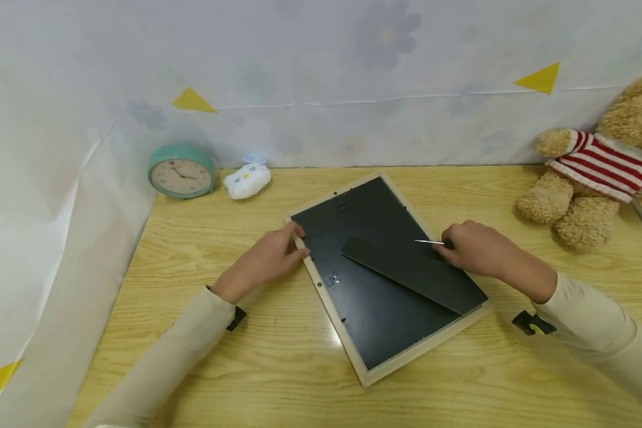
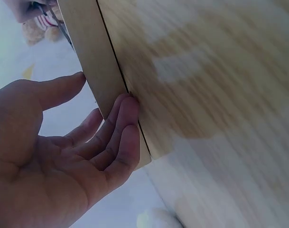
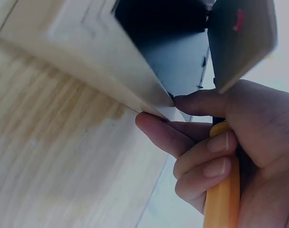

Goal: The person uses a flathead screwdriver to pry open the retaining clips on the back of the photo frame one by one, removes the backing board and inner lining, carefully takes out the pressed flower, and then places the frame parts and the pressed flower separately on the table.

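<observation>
A picture frame [image 1: 429, 342] with a pale wooden rim lies back up on the table, set at a slant. Its black backing board [image 1: 361, 309] carries a black stand flap [image 1: 412, 274], which is raised along one side in the right wrist view. My left hand [image 1: 273, 255] holds the rim's left side, thumb above and fingertips along the outer side. A screwdriver with an orange handle [image 3: 222, 199] is gripped in my right hand [image 1: 476, 249]. Its thin metal shaft [image 1: 427, 242] points left over the board. Right thumb and forefinger pinch the rim's right side.
Against the back wall stand a green alarm clock [image 1: 182, 172] and a small white plush toy [image 1: 248, 180]. At the right back sits a teddy bear [image 1: 594, 172] in a red-striped shirt. Wood-grain tabletop [image 1: 219, 368] surrounds the frame.
</observation>
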A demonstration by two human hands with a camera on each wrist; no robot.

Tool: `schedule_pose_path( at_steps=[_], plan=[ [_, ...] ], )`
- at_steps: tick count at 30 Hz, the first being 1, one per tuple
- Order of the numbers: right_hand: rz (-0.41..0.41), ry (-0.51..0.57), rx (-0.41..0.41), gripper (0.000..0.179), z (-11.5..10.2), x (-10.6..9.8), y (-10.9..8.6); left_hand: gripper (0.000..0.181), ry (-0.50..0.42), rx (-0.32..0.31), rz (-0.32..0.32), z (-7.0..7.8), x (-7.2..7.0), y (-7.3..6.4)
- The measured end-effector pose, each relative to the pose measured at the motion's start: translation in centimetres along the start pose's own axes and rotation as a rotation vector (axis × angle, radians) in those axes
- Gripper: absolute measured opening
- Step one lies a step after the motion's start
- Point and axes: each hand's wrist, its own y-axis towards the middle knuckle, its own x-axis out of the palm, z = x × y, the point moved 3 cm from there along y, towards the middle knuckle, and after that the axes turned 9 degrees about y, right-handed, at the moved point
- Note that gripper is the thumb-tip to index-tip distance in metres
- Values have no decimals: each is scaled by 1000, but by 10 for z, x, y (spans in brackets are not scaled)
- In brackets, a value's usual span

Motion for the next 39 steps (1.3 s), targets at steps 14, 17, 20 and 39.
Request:
schedule_pose_path(
  at_steps=[14,17,20,39],
  plan=[
    [-34,41,14,30,-7,4,-2,41,-6,15,-25,-8,-8,6],
    [-46,-3,0,31,-12,-2,1,66,31,-10,-60,-9,-8,2],
    [-27,-78,-30,24,-23,-14,7,103,103,-38,-101,-9,-4,-5],
    [-150,-226,-421,20,-112,13,89,150,226,-41,-176,-1,1,-8]
  ],
)
